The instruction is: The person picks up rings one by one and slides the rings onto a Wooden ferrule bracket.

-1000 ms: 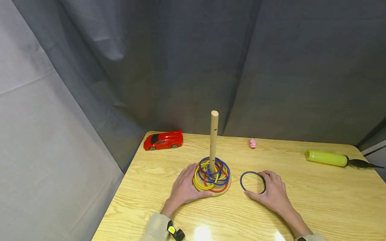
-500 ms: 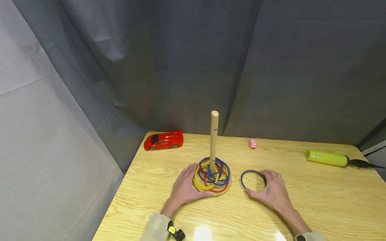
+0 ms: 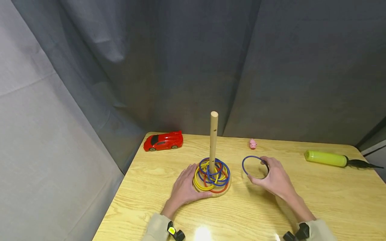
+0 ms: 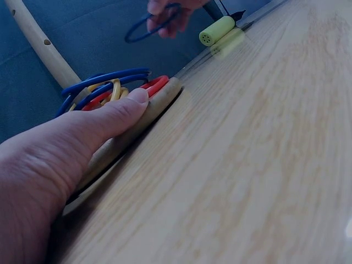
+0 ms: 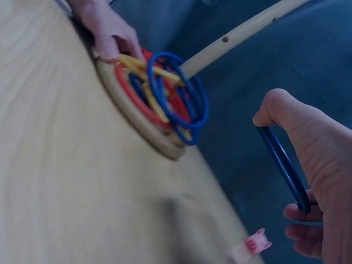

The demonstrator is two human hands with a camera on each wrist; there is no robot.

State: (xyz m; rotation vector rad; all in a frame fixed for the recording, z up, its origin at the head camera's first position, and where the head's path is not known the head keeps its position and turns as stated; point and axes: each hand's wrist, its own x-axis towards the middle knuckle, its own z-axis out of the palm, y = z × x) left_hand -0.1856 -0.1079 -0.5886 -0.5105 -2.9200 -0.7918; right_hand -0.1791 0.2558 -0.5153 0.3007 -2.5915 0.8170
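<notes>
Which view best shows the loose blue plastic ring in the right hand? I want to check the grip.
The right wrist view: the loose blue plastic ring is close, pinched between thumb and fingers of the right hand. The head view shows its whole circle, small; the left wrist view shows it far and blurred.

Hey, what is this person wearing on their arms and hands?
Both hands are bare. The left hand and right hand come out of light beige sleeves. A small black device sits at each wrist; the left one has a yellow mark.
</notes>
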